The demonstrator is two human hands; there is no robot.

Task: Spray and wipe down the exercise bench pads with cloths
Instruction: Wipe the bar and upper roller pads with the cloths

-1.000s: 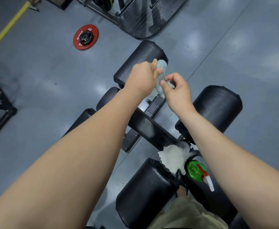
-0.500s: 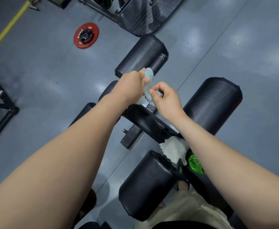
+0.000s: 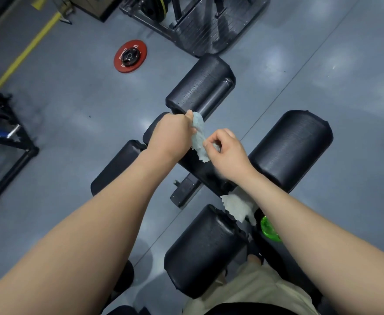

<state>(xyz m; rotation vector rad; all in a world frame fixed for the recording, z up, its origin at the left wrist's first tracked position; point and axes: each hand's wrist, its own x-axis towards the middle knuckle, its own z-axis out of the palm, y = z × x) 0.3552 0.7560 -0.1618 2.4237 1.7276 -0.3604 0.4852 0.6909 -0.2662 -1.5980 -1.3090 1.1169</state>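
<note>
In the head view, your left hand (image 3: 170, 135) held the top of the pale blue cloth (image 3: 199, 137). Your right hand (image 3: 226, 153) pinched its lower edge, so both grips were closed on it. You held it up in the air over the bench, likely to fold it before wiping. The far pad (image 3: 200, 85) looked wet with spray, so it was probably next. The white cloth (image 3: 237, 206) lay on the surface by the near pad (image 3: 200, 248). The green spray bottle (image 3: 269, 228) sat just beside it, easy to reach.
</note>
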